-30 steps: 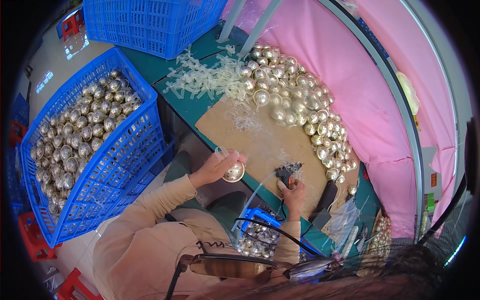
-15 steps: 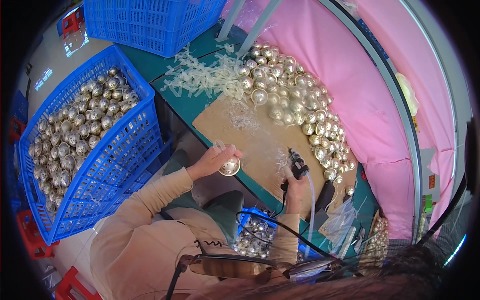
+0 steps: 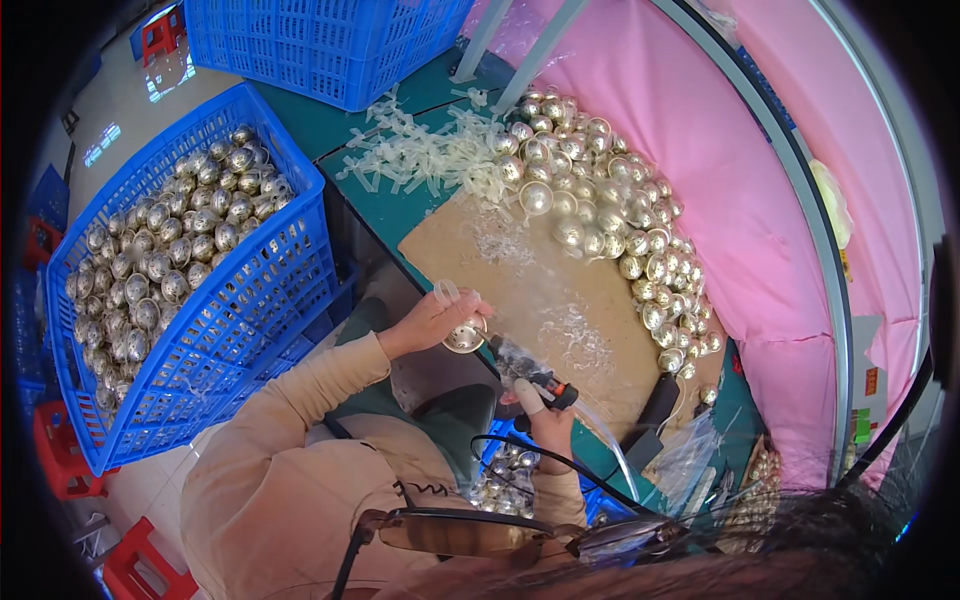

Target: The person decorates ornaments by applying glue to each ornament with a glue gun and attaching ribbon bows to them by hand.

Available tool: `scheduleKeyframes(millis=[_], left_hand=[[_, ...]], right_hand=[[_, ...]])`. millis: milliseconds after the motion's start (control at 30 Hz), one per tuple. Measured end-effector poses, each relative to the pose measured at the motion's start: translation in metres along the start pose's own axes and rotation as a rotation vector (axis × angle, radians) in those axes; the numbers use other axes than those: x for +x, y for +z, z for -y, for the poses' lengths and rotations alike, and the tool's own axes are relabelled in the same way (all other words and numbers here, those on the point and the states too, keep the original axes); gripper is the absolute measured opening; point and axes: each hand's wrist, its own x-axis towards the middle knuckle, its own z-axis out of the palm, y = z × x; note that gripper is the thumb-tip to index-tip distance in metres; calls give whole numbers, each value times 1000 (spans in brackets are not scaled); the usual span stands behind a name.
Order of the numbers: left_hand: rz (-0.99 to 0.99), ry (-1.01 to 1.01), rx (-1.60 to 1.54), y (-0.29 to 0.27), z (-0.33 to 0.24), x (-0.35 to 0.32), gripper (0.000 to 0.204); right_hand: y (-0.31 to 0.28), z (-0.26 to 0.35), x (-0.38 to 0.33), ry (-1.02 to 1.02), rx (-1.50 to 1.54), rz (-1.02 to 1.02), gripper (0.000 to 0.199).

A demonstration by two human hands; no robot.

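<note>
My left hand [image 3: 432, 323] grips a shiny silver perforated metal ball [image 3: 464, 336] over the table's near edge. A translucent plastic loop [image 3: 446, 291] sticks up by its fingers. My right hand [image 3: 548, 425], its thumb wrapped in something white, is closed round a black handheld tool [image 3: 540, 383] with an orange band. The tool's narrow tip points at the ball, touching or very close to it; I cannot tell which. A pale tube [image 3: 612, 445] runs beside the right hand. Under both hands' far side lies a brown board [image 3: 590, 345] strewn with white shreds.
Silver balls [image 3: 600, 190] are heaped along the board's far right side, beside pink cloth [image 3: 760, 280]. Translucent strips [image 3: 420, 150] lie at the back. A blue crate [image 3: 215, 350] of balls stands left, another blue crate [image 3: 325, 50] behind. Below is a blue bin [image 3: 505, 485] of balls.
My right hand has brought the tool leftward and nearer, from over the board to the ball, swinging its tip toward it. My left hand keeps hold of the ball. The view has shifted slightly.
</note>
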Motion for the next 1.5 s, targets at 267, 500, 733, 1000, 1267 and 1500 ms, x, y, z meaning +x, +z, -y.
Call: scheduleKeyframes(millis=[267,500,733,1000,1267,1500], left_hand=[[-15,-2,35,-1,-5,-4,39],[15,38,75,-2,-3,-3,38],[-25,59,37,0,-1,-5,36],[-12,105,100,-2,0,-6,36],[-1,97,99,-3,1,-6,33],[-14,115,53,0,2,-7,28]], right_hand=[[16,-9,-1,-50,-121,2,26],[15,-15,1,-163,-331,17,19],[12,-23,-2,-193,-356,2,23],[18,-18,-3,-62,-244,6,25],[20,-13,-6,30,-155,-4,26],[21,-16,-9,-13,-93,-12,26]])
